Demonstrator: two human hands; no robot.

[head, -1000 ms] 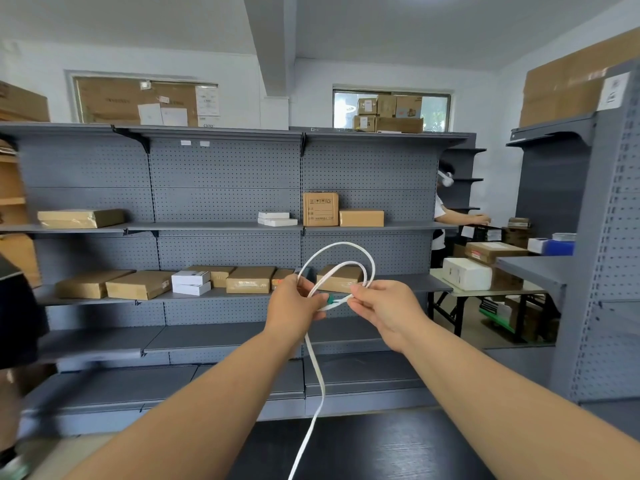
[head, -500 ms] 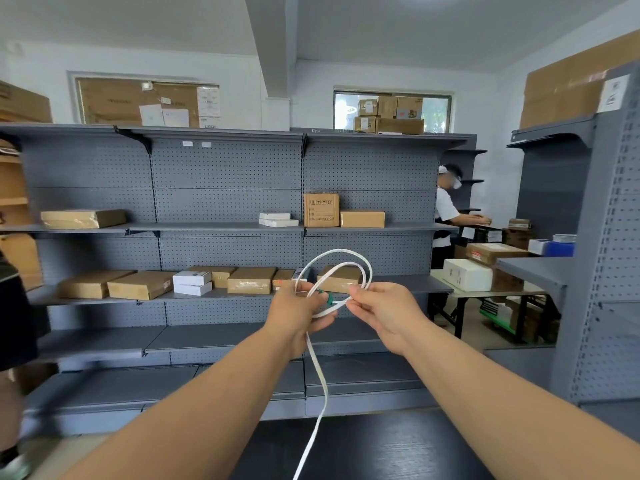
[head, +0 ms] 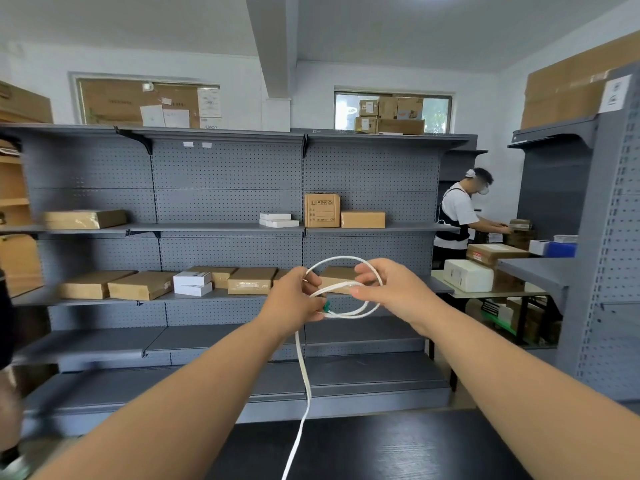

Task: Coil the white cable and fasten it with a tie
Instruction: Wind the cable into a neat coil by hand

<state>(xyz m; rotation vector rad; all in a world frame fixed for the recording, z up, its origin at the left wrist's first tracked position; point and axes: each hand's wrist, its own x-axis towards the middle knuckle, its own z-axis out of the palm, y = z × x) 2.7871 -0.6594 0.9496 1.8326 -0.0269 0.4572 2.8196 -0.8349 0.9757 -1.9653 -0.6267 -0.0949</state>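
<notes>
Holding the white cable (head: 346, 315) looped between both hands (head: 296, 299).

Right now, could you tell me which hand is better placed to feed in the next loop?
Right hand: it guides the white cable loops, while the left hand pins the coil.

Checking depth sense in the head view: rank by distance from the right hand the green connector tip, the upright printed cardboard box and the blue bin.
1. Green connector tip, just left of the right hand.
2. Upright printed cardboard box, upper shelf.
3. Blue bin, far right.
</notes>
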